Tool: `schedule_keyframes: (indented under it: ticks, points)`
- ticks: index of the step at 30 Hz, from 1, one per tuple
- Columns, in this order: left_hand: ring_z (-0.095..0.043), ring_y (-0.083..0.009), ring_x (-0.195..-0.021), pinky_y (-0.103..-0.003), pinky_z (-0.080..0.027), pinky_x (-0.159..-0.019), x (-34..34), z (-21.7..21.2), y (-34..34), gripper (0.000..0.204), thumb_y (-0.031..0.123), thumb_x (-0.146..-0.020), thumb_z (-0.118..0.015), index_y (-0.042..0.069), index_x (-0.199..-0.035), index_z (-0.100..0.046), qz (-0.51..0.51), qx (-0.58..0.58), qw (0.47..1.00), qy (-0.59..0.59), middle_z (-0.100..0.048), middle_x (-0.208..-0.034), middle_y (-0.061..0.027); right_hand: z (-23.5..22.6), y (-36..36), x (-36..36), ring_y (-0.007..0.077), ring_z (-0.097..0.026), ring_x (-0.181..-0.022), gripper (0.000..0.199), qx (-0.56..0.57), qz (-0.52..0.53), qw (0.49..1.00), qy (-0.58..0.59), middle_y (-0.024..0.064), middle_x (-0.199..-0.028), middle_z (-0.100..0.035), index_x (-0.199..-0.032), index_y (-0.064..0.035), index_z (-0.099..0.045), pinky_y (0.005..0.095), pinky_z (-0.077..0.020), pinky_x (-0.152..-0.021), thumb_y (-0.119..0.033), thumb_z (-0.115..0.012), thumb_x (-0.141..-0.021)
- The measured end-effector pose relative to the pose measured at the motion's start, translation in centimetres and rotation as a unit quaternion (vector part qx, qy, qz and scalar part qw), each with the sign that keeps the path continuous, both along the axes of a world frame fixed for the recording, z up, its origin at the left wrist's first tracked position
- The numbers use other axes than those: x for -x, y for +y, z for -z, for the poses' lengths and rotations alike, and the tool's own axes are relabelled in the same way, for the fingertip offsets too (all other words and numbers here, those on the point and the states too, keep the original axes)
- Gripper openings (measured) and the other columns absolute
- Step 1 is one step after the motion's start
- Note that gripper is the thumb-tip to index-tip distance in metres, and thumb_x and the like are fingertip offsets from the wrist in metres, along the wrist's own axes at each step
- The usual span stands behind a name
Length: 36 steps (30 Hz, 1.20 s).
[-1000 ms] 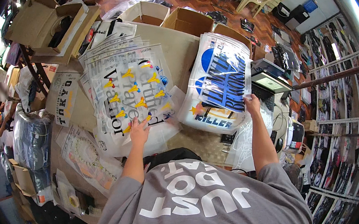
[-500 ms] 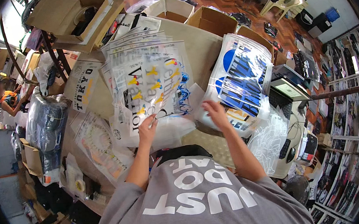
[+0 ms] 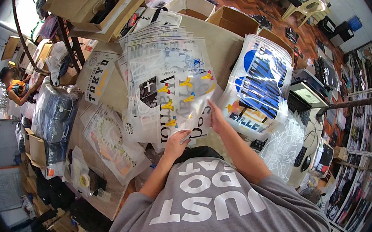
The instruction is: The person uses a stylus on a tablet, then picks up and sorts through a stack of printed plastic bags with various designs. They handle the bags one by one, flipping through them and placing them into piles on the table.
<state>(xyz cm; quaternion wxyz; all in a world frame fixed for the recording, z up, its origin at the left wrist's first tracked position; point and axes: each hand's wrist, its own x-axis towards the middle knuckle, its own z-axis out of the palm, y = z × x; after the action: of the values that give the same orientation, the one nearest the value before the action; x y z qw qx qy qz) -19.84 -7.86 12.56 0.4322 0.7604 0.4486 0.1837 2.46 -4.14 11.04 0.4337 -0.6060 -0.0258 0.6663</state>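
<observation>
A translucent printed film sheet [image 3: 181,109], with black lettering and small red, yellow and blue motifs, lies in front of me on a loose pile of similar sheets [image 3: 165,50]. My left hand [image 3: 176,147] pinches the sheet's near edge between thumb and fingers. At its right edge my right hand [image 3: 216,118] has closed on the film, which bends up and shines between the hands. To the right lies a stack of glossy film sheets [image 3: 262,85] with large blue lettering and round blue prints, apart from both hands.
Left on the table [image 3: 227,37] lie a sheet with a beaded-looking print [image 3: 112,139] and a tape roll [image 3: 85,180]. Open cardboard boxes [image 3: 235,20] line the far edge. A laptop [image 3: 307,96] stands right. Far left, another person [image 3: 18,90] sits.
My right hand has come left from beside the blue-printed stack to the sheet's right edge. The printed sheet has shifted toward me and now bends between both hands. The whole view has swung slightly.
</observation>
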Motion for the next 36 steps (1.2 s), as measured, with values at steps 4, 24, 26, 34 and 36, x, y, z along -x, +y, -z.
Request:
schedule_keyframes:
  ticks: [4,24,26,34,36]
  points:
    - [-0.056,-0.0309,-0.109,-0.036,-0.044,-0.093,0.3,1.9,-0.3,0.04,0.017,-0.077,-0.068,0.008,-0.116,-0.06,0.066,-0.002,0.997,0.026,-0.058,-0.118,-0.0157,1.5,-0.4,-2.6,0.0258,-0.057,-0.098,0.049,-0.003,-0.014,0.997,-0.07,0.014,-0.115,-0.057,-0.121,-0.0058,-0.053,0.0418,-0.0459,-0.081,-0.035,-0.061,-0.082]
    - [-0.032,-0.0382,-0.129,-0.043,-0.031,-0.105,4.5,9.3,1.5,0.062,0.034,-0.076,-0.067,0.007,-0.129,-0.049,-0.237,0.026,0.943,0.233,-0.035,-0.14,-0.0206,-3.4,2.3,-7.1,0.0386,-0.061,-0.094,0.039,-0.114,-0.179,0.792,-0.573,0.0246,-0.099,-0.064,-0.116,-0.0027,-0.055,0.0434,-0.0471,-0.084,-0.01,-0.054,-0.077]
    - [-0.031,-0.0386,-0.129,-0.045,-0.031,-0.104,3.6,8.7,1.1,0.063,0.034,-0.075,-0.067,0.012,-0.131,-0.048,-0.187,-0.031,0.946,0.262,-0.033,-0.141,-0.0197,-3.9,2.6,-6.7,0.0394,-0.061,-0.094,0.042,-0.105,-0.196,0.788,-0.574,0.0254,-0.1,-0.063,-0.118,-0.0019,-0.054,0.0437,-0.0475,-0.083,-0.009,-0.053,-0.076]
    - [-0.027,-0.0371,-0.133,-0.051,-0.028,-0.104,2.6,10.5,0.7,0.064,0.038,-0.076,-0.065,0.024,-0.135,-0.045,-0.112,-0.07,0.949,0.285,-0.028,-0.145,-0.0165,-11.6,6.8,-8.9,0.0314,-0.066,-0.073,0.037,-0.132,-0.169,0.776,-0.593,0.0222,-0.086,-0.066,-0.119,-0.0061,-0.054,0.0401,-0.0507,-0.067,-0.008,-0.055,-0.082]
    - [-0.026,-0.0362,-0.133,-0.05,-0.028,-0.104,2.9,11.2,0.8,0.067,0.039,-0.076,-0.065,0.02,-0.136,-0.042,-0.119,-0.063,0.947,0.29,-0.027,-0.145,-0.0163,-15.3,6.9,-12.2,0.0213,-0.064,-0.063,0.038,-0.159,-0.141,0.781,-0.587,0.0163,-0.076,-0.066,-0.12,-0.0056,-0.054,0.0351,-0.0498,-0.058,-0.009,-0.057,-0.082]
